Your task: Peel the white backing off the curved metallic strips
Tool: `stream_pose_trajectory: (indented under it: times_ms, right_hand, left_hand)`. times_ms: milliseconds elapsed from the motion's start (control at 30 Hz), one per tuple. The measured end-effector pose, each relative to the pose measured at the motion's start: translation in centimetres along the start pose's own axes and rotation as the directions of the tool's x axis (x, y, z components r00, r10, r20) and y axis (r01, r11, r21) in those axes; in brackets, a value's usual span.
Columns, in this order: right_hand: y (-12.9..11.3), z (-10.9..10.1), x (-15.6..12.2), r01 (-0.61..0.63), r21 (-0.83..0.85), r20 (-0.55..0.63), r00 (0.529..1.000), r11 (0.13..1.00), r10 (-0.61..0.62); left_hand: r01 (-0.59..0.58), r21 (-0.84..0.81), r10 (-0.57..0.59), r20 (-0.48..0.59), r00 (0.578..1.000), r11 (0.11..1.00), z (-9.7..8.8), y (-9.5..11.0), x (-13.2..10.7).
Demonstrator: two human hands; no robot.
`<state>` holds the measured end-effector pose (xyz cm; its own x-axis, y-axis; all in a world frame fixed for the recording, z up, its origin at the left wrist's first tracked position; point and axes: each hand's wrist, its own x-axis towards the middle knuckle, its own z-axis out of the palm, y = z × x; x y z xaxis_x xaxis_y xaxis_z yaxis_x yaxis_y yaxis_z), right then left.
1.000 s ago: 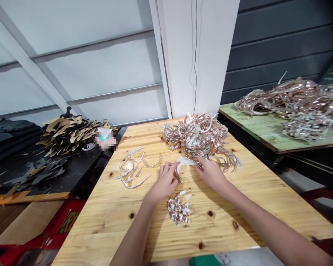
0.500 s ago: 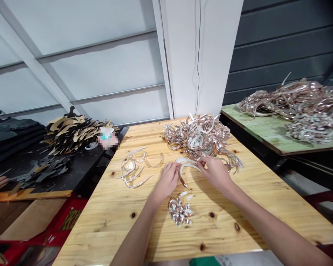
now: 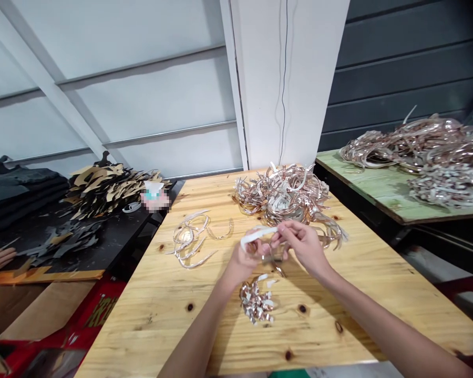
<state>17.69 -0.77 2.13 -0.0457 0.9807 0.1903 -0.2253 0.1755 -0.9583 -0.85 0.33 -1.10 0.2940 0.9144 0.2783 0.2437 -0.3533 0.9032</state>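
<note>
Resting at the far left, a co-worker's hand point(image 3: 0, 261) lies near dark scraps point(image 3: 61, 244) on a black table point(image 3: 120, 228), with a heap of tan and black cut pieces point(image 3: 108, 191) behind them. On the wooden table point(image 3: 153, 320), a few loose strips point(image 3: 189, 241) lie curled and well apart from the big heap; whether these are finished or waiting cannot be told. Next comes the person's left hand point(image 3: 241, 262), its fingers curled in beneath a white strip point(image 3: 256, 236); blur hides whether they pinch it. The strip arches above the tabletop from there to the right hand. Nearer the person sits a small pile of short pieces point(image 3: 257, 302), which suggests some of the work is done. Something shiny hangs between the hands, too blurred to name. Beyond them, a large tangled heap point(image 3: 281, 194) suggests that much is left. The right hand point(image 3: 305, 247) pinches the strip's end between thumb and fingertips, so this one strip seems midway through handling. Farthest right, a green table point(image 3: 372, 186) bears more tangled strips point(image 3: 421, 144) and a bunch of short ends point(image 3: 449, 186), their stage unclear
</note>
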Motion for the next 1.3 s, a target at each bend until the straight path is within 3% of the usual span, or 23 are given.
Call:
stream_pose_trajectory:
  times_ms: [133,400,633,767,1033,1133,1300]
  right_hand:
    - [0.7,1.0,-0.3,-0.114,0.070,0.147,0.984,0.991,0.103]
    - [1.0,0.7,-0.2,-0.184,0.055,0.180,0.969,0.981,0.172]
    - [0.9,1.0,-0.3,-0.220,0.090,0.200,0.960,0.971,0.198]
    - [0.9,0.8,-0.2,-0.244,0.074,0.214,0.951,0.967,0.224]
    - [1.8,0.9,-0.2,-0.303,0.173,0.107,0.952,0.937,0.288]
    - [1.7,0.9,-0.2,-0.298,0.209,0.155,0.950,0.931,0.269]
    - [1.1,0.8,-0.2,-0.256,0.114,0.194,0.953,0.960,0.231]
  left_hand:
    - [0.006,-0.099,0.001,0.069,0.998,0.995,1.0,1.0,-0.3]
    - [0.207,-0.345,-0.201,0.055,0.978,0.915,1.7,1.5,-0.5]
    - [0.072,-0.277,-0.080,-0.019,0.997,0.958,1.8,0.7,-0.6]
    - [0.081,-0.237,-0.081,0.010,0.997,0.968,1.7,0.7,-0.8]
    - [0.031,-0.181,-0.025,0.034,0.999,0.983,1.6,0.9,-0.6]
    - [0.026,-0.167,-0.023,0.021,1.000,0.986,1.6,0.8,-0.6]
    - [0.027,-0.124,-0.026,0.009,1.000,0.992,1.4,1.0,-0.7]
